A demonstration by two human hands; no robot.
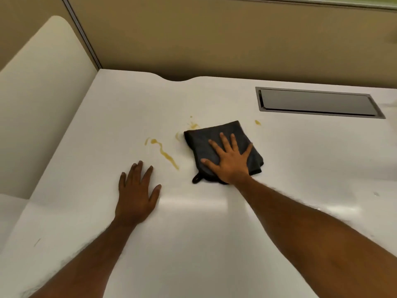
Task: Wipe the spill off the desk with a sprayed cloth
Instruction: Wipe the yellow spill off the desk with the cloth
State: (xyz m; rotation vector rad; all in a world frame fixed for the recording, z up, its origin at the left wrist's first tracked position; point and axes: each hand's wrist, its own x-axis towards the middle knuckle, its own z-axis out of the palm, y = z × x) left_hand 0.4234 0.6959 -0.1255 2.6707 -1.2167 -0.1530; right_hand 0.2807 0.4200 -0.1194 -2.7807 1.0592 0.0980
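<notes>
One dark grey cloth (217,145) lies folded on the white desk (300,168), a little right of the middle. A small loop (196,179) sticks out from its near left corner. The yellow spill (165,154) shows as several separate marks: one long wavy streak to the left of the cloth, a small curved dab just left of that streak's far end, a cluster of small splashes (193,125) at the cloth's far left corner, touching or almost touching its edge, and one lone drop (257,122) just beyond the cloth's far right corner. One dark rectangular hatch (318,102) with a metal frame is set into the desk at the far right, well apart from the cloth. A pale rounded panel (43,93) stands along the left side of the desk, and tan partition walls (214,39) rise behind.

Two bare hands are in view, both arms reaching in from the near edge. The right hand (231,162) lies flat on top of the cloth, palm down, fingers spread wide and straight, covering its near right part; it grips nothing, only rests on the fabric. The left hand (137,194) rests palm down on the bare desk, near and left of the long streak, fingers extended and slightly parted, thumb angled out to the right, holding nothing. The two hands are apart, with bare desk between them.
</notes>
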